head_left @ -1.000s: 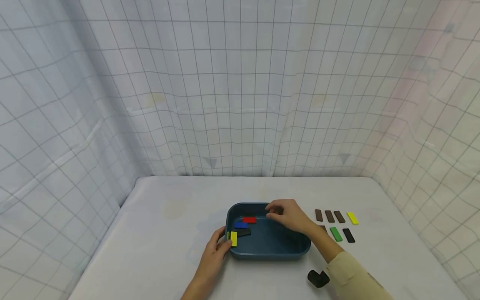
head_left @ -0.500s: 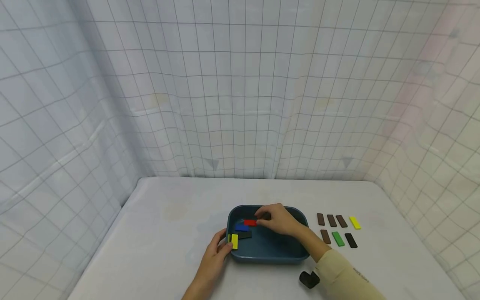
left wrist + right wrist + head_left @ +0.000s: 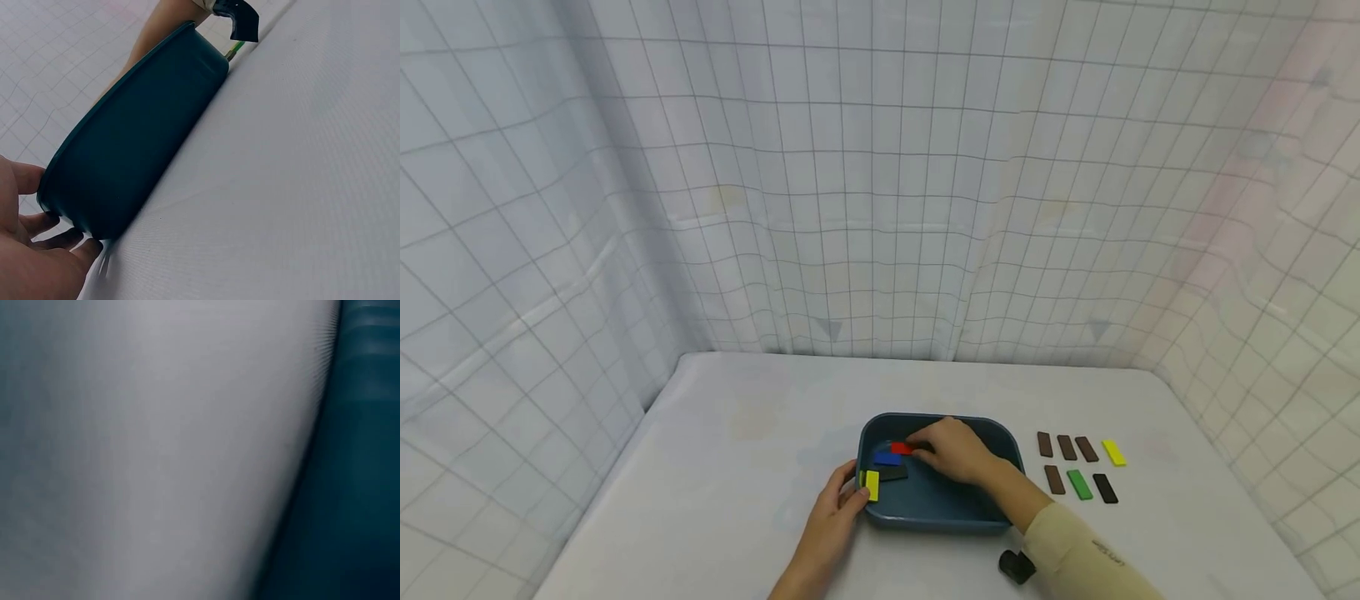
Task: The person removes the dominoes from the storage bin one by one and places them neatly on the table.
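A dark blue tray (image 3: 942,525) stands on the white table. My left hand (image 3: 831,521) grips its left wall, with the thumb at the rim and the fingers against the outside, as the left wrist view shows. Right by that thumb, a yellow block (image 3: 872,486) leans at the tray's left side. Inside the tray my right hand (image 3: 958,454) has thumb and index fingertip around the right end of a red block (image 3: 900,448). A blue block (image 3: 887,458) and a black block (image 3: 892,473) lie just in front of the red one. The right wrist view shows no fingers.
Right of the tray lie several brown blocks (image 3: 1054,480), a green block (image 3: 1079,485), another black block (image 3: 1105,488) and another yellow block (image 3: 1114,452). A black curved object (image 3: 1017,567) is by the right sleeve. Gridded white curtains (image 3: 880,208) surround the table.
My right hand has moved left and down inside the tray, from above its far side to the red block. The left hand keeps its hold on the tray.
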The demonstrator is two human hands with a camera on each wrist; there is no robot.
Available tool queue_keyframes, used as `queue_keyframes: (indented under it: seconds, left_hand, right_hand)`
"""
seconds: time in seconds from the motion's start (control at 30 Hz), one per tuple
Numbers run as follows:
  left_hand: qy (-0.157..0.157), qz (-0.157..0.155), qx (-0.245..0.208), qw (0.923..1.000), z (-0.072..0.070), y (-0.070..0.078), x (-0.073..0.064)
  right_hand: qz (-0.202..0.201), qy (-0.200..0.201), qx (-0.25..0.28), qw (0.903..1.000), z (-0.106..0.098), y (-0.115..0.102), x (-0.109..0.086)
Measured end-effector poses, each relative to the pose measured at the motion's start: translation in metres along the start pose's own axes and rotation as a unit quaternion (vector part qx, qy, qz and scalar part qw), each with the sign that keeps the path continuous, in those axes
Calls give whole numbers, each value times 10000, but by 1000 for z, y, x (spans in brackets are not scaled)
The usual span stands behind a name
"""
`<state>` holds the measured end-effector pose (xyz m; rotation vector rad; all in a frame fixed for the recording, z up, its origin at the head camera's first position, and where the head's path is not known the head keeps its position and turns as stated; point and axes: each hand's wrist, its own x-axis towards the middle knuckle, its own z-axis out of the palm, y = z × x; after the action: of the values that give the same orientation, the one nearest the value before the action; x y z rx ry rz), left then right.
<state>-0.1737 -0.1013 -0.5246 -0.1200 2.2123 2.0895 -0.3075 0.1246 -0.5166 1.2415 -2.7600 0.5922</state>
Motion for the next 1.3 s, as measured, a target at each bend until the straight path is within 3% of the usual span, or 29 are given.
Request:
queue_keyframes:
  seconds: [0.17, 0.37, 0.7, 0.97, 1.3]
  left_hand:
    - [-49, 9, 32, 10000, -1, 1, 0]
    - [-99, 45, -15, 9999, -1, -1, 0]
    - [-56, 33, 39, 10000, -1, 0, 1]
    - [-78, -66, -37, 9999, -1, 1, 1]
    - [-116, 80, -86, 9999, -2, -1, 3]
  right_hand:
    - [-67, 91, -82, 9999, -1, -2, 1]
    - [56, -38, 340, 9994, 0, -2, 1]
    - [-359, -78, 644, 9973, 0, 1, 0]
    - [-49, 102, 1188, 9929, -4, 2, 0]
    - [233, 362, 2107, 9766, -14, 2, -6]
